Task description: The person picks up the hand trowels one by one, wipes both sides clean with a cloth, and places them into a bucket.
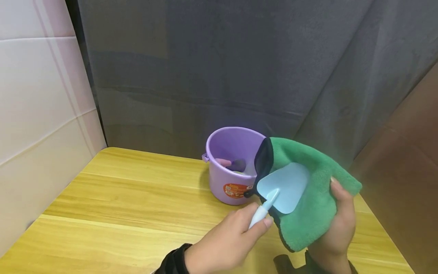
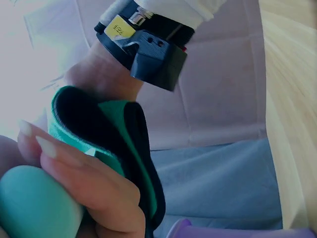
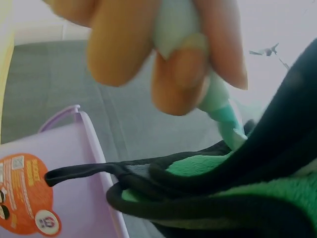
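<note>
My left hand point(image 1: 227, 238) grips the pale blue handle of a toy shovel point(image 1: 292, 182), its wide blade pointing up and to the right. Behind the blade, my right hand point(image 1: 338, 224) holds a green plush cloth point(image 1: 318, 163) with black edging, the thumb on its front. The blade lies against the cloth in the head view. In the left wrist view, the rounded handle end point(image 2: 37, 203) pokes out of my left fist. A black hanging loop point(image 3: 79, 171) sticks out from the cloth's edge in the right wrist view.
Just left of the cloth, a purple bucket point(image 1: 219, 182) with an orange label stands on the yellow wooden table point(image 1: 130, 201). Inside it lie a pink-handled item point(image 1: 223, 162) and a dark purple piece point(image 1: 237, 164). A grey curtain point(image 1: 205, 76) hangs behind.
</note>
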The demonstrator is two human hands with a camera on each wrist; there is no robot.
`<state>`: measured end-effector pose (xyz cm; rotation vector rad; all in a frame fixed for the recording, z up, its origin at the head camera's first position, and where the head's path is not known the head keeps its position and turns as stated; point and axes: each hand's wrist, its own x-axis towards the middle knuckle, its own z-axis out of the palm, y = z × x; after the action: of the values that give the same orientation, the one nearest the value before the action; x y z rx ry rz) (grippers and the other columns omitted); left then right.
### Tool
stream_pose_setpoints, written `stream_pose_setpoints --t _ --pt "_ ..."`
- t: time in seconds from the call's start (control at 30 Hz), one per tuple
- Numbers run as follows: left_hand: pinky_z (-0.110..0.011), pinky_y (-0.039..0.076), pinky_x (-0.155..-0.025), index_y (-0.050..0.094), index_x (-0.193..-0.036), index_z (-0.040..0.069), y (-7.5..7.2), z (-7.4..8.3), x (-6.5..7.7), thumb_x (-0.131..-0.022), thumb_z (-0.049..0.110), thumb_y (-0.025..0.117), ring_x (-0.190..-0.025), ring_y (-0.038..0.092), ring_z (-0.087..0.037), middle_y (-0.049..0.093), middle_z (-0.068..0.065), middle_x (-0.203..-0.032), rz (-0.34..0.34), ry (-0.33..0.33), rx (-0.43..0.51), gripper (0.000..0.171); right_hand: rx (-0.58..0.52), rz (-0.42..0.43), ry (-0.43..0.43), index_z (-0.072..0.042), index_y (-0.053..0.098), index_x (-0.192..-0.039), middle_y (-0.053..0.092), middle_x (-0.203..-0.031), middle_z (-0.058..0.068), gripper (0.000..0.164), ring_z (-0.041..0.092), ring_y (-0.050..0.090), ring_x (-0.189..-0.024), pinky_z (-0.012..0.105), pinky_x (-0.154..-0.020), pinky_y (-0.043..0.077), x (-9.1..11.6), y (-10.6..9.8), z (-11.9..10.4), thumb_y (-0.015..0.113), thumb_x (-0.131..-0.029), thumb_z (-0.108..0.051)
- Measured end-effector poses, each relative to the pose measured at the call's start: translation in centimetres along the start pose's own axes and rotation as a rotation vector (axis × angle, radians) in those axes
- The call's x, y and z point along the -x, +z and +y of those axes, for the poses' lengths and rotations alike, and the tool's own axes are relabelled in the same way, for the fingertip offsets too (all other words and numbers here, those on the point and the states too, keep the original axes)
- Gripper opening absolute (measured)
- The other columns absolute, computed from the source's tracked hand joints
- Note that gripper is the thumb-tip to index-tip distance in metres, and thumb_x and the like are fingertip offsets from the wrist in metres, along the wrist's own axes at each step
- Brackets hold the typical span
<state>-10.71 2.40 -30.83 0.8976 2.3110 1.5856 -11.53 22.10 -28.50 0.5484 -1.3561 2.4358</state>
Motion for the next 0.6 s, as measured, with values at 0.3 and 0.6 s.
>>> stream_pose_setpoints --t 0.3,0.6 --pt "-0.018 0.029 -0.044 0.046 -0.085 0.008 -0.4 0.0 -0.3 -0.107 0.036 0.047 -0.045 0.032 -0.002 0.034 0.006 -0.057 -0.061 -0.011 0.296 0.035 -0.026 0.124 0.031 -0.005 0.047 -0.14 0.06 -0.122 0.007 0.046 0.018 0.061 -0.106 0.032 -0.093 0.053 0.3 0.6 1.2 0.021 -0.108 -0.024" --pt "-0.026 0.032 -0.034 0.041 -0.089 0.0 -2.2 0.1 -0.2 -0.108 0.032 0.045 -0.035 0.034 -0.009 0.036 0.002 -0.055 -0.087 -0.066 0.448 0.038 0.154 -0.048 0.085 -0.005 0.051 -0.132 0.062 -0.117 0.003 0.046 0.012 0.063 -0.107 0.029 -0.092 0.057 1.2 2.4 3.0 0.017 -0.109 -0.025"
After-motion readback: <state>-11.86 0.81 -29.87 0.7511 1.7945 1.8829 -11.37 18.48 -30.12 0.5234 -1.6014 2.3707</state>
